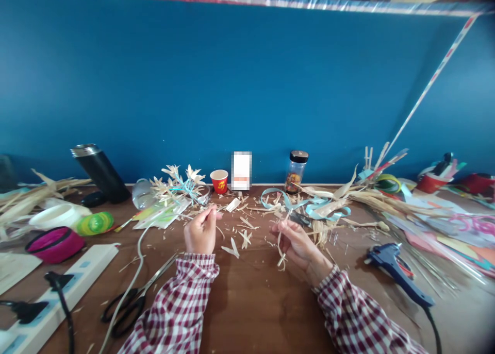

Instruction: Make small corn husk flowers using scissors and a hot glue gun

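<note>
My left hand [200, 233] is raised over the table, thumb and fingers pressed together; whatever is in that pinch is too small to make out. Across from it, my right hand [297, 242] pinches a thin pale husk strip [281, 248] that curls down below the fingers. Between the two hands lie a star-shaped piece of husk [245, 239] and a folded husk piece [231, 248], among many scraps. Beyond my left hand is a bunch of husk flowers [181, 184] with light blue stems. Black-handled scissors [133, 302] rest beside my left forearm.
A blue glue gun [402, 274] lies at the right. A power strip [65, 287] and a black flask [102, 173] stand left. Along the blue partition [247, 86] are a red paper cup [219, 182] and a lidded jar [296, 172]. Dried husks [381, 202] spread at right.
</note>
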Demonstrator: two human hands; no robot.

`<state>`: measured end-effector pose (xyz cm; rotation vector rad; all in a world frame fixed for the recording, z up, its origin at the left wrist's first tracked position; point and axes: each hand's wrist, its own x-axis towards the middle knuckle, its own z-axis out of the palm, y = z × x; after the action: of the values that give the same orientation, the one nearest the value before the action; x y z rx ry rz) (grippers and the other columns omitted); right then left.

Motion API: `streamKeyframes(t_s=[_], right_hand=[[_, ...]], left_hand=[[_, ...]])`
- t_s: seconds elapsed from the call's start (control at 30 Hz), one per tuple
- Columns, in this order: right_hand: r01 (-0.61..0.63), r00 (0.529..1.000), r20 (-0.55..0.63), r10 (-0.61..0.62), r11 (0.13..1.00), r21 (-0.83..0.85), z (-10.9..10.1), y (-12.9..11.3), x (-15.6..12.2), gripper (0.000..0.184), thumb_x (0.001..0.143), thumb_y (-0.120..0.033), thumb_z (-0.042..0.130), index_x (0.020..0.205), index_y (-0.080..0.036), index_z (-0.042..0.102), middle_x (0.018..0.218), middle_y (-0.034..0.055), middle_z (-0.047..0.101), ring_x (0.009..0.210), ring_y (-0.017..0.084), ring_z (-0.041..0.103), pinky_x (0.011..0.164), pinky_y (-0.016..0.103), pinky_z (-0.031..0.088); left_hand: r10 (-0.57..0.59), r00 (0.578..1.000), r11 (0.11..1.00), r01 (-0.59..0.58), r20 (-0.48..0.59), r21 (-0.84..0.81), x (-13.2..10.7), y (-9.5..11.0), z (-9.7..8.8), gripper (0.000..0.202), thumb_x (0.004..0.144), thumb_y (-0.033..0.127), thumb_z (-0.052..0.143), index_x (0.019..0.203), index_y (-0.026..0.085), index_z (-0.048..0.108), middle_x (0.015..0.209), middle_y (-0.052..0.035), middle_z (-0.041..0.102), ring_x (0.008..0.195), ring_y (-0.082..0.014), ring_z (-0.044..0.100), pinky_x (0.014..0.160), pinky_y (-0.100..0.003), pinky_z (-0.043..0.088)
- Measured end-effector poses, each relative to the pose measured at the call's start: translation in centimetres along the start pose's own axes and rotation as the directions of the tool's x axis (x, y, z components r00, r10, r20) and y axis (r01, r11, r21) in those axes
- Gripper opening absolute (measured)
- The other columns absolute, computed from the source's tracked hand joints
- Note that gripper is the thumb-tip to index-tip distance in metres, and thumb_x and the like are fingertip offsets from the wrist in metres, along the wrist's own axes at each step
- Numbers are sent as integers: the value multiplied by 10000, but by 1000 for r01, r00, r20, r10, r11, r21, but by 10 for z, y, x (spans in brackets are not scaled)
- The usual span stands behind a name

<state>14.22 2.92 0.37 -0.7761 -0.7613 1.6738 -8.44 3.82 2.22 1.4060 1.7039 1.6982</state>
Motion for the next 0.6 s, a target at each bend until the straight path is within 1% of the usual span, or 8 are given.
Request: streamKeyframes(t_s=[0.07, 0.1, 0.17, 0.23, 0.33, 0.4, 0.47, 0.6], right_hand=[[-3, 1000, -4, 3, 1000, 4, 0, 1, 0, 183, 616, -279, 753, 618, -169, 607, 669, -1, 665, 563, 70, 561, 502, 168, 425], [1, 1000, -3, -1, 1000, 10, 1, 2, 0, 180, 616, -273, 753, 613, -172, 604, 682, 1, 669, 582, 77, 567, 511, 174, 427], [22, 1000, 18, -23, 1000, 19, 2, 3, -1, 167, 627, -253, 746, 606, -174, 600, 750, 12, 681, 641, 91, 580, 540, 184, 436], [55, 997, 59, -56, 998, 16, 4, 4, -1, 158, 645, -239, 733, 600, -172, 597, 853, 25, 681, 718, 108, 584, 592, 201, 451], [66, 993, 99, -64, 998, -15, 8, 6, -3, 169, 652, -248, 723, 593, -165, 588, 955, 32, 661, 720, 115, 576, 604, 224, 461], [57, 992, 114, -52, 997, -46, 8, 7, -4, 188, 643, -253, 726, 579, -157, 578, 981, 34, 650, 630, 91, 551, 523, 204, 435], [59, 990, 130, -48, 995, -82, 8, 10, -4, 200, 632, -246, 731, 563, -149, 571, 971, 33, 647, 564, 66, 513, 472, 185, 399], [57, 988, 152, -37, 990, -132, 11, 13, -6, 187, 637, -274, 730, 591, -153, 596, 907, 25, 646, 518, 47, 467, 457, 170, 375]], left_hand=[[-15, 1000, 995, 17, 19, -102, -7, 8, 3, 547, 716, 351, 619, 1225, 182, 512, 970, -104, 669, 875, -230, 624, 825, -352, 463], [-7, 999, 985, 15, 47, -172, -13, 12, 6, 653, 669, 338, 670, 1272, 206, 456, 1079, -100, 631, 896, -219, 615, 792, -317, 477], [-35, 956, 951, 121, 292, -284, -27, 20, 14, 534, 671, 365, 665, 1167, 200, 558, 1125, -105, 607, 762, -177, 632, 599, -241, 501], [-113, 739, 896, 365, 664, -253, -43, 25, 23, 388, 747, 437, 561, 985, 147, 661, 976, -120, 661, 511, -119, 587, 412, -210, 435], [-185, 521, 786, 588, 833, -193, -63, 26, 32, 381, 742, 448, 571, 964, 152, 662, 894, -96, 673, 458, -85, 564, 407, -190, 418], [-220, 440, 690, 701, 871, -180, -70, 24, 36, 376, 714, 436, 616, 975, 167, 653, 880, -76, 667, 509, -88, 588, 453, -190, 439], [-235, 421, 636, 748, 876, -190, -74, 21, 39, 344, 684, 423, 655, 881, 141, 670, 775, -54, 658, 526, -86, 582, 482, -190, 443], [-254, 449, 600, 768, 857, -225, -76, 18, 42, 339, 628, 421, 700, 699, 92, 658, 545, -4, 578, 434, -57, 501, 417, -171, 374]])
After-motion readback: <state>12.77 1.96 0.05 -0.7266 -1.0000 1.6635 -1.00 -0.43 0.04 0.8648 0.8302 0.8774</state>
